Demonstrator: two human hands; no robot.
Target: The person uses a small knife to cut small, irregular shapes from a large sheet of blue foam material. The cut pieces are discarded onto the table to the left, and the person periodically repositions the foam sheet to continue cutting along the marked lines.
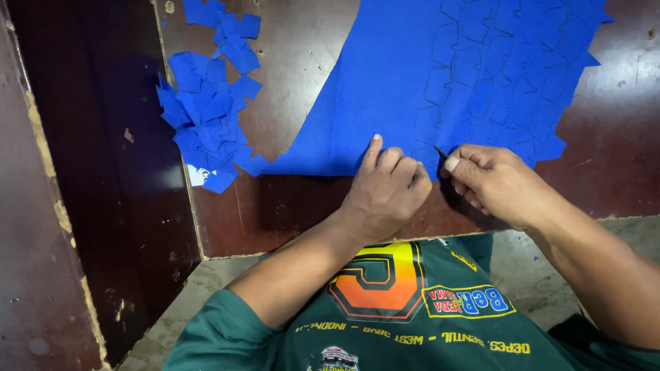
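A large blue sheet (385,82) lies on a dark red-brown table (289,206); its right part is cut into many small square outlines. My left hand (385,189) presses its fingers down on the sheet's near edge. Right beside it, my right hand (491,182) grips a small dark blade (441,152) whose tip meets the sheet's edge. The two hands almost touch.
A heap of small cut blue squares (206,110) lies at the table's left edge, with a few more at the top. A white scrap (197,176) peeks out under the heap. The table's near edge runs just in front of my green shirt (412,323).
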